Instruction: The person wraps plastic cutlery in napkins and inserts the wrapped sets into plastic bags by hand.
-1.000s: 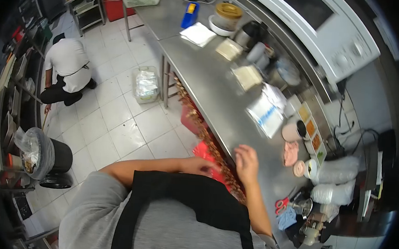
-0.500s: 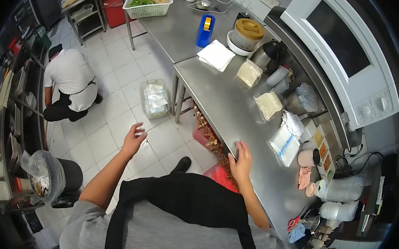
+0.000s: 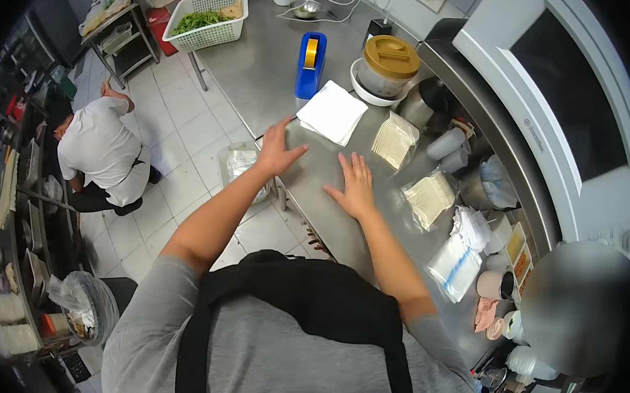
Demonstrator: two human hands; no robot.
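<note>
Left hand [image 3: 280,152] and right hand [image 3: 357,188] are empty, fingers apart, near white sheets [image 3: 332,113] lying on the desk [image 3: 312,185] beside the tape dispenser [image 3: 310,66]; a brushing palm could scatter them, being unweighted.

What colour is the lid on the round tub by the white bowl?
The lid is mustard yellow-brown, seen best in the head view.

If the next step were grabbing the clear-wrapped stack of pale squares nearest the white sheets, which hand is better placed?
Right, I'd judge. The right hand looks empty, and its fingertips are close to the clear-wrapped stack. The left hand also looks empty but is farther off, by the edge of the steel table.
</note>
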